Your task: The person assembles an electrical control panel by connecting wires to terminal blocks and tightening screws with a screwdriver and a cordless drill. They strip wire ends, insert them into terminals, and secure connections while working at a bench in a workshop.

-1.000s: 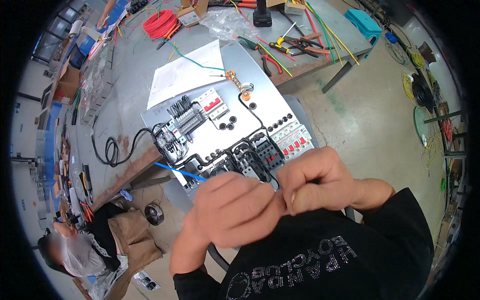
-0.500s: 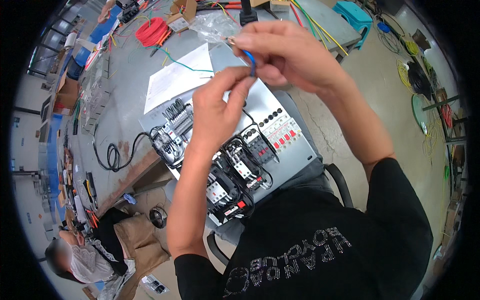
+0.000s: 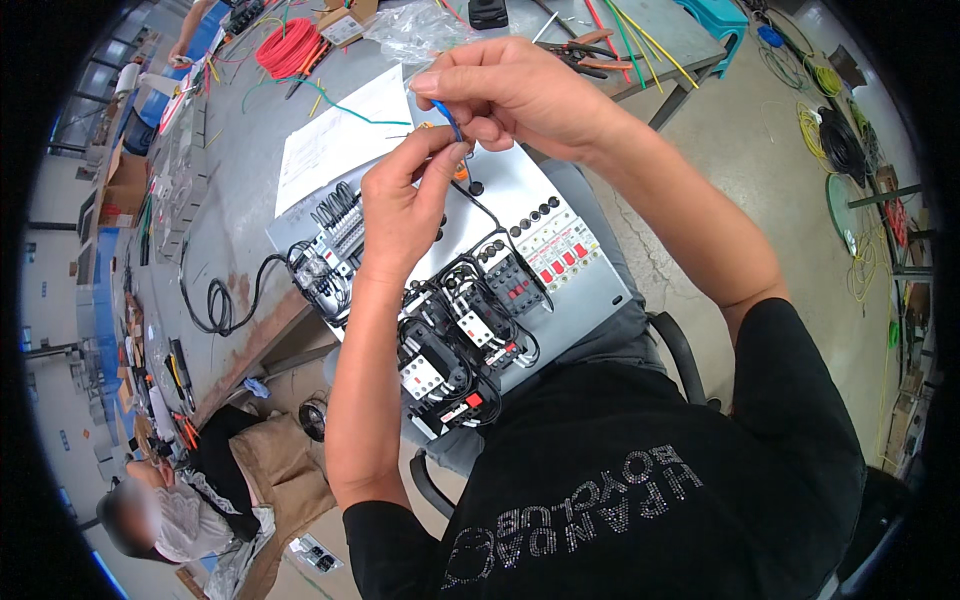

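Both of my hands are raised over the far part of a metal mounting panel (image 3: 590, 325). A short blue wire (image 3: 449, 116) runs between them. My left hand (image 3: 405, 205) pinches its lower end between thumb and forefinger. Just above and to the right, my right hand (image 3: 515, 90) has its fingers closed at the upper end, which they partly hide. On the panel below are contactors (image 3: 512, 290), a row of breakers with red switches (image 3: 565, 260), a terminal block (image 3: 345, 235) and bundled black wires. My left wrist and forearm cover part of the panel.
A paper sheet (image 3: 335, 150), a red wire coil (image 3: 287, 48) and a clear plastic bag (image 3: 420, 30) lie on the grey table (image 3: 235, 180). Pliers (image 3: 590, 55) sit near its right end. A chair armrest (image 3: 675, 355) is at right; another person (image 3: 185, 520) sits lower left.
My hands and the blue wire have shifted left in the view, still close together. The pliers, covered by my right hand before, now show.
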Motion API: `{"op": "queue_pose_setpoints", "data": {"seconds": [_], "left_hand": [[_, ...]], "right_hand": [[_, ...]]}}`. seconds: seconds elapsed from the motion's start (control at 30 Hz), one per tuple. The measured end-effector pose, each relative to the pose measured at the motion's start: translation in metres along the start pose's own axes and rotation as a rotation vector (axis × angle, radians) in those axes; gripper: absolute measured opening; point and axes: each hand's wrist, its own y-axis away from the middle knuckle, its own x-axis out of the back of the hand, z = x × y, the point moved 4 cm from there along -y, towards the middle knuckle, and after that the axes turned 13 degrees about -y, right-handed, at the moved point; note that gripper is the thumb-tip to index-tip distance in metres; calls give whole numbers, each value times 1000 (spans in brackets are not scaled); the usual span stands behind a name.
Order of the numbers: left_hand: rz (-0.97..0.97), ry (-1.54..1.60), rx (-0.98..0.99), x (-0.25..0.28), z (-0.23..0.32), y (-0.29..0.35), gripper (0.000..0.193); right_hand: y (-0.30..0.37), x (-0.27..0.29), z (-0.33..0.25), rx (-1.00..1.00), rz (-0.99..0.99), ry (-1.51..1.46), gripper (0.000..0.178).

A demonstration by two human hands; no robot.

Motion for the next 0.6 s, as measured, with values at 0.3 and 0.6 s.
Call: {"op": "queue_pose_setpoints", "data": {"seconds": [0.3, 0.6], "left_hand": [[-104, -35, 103, -7, -18, 4, 16], [-344, 36, 349, -45, -89, 35, 23]], "right_hand": [[-6, 16, 26, -73, 31, 64, 30], [6, 45, 100, -120, 104, 303, 33]]}}
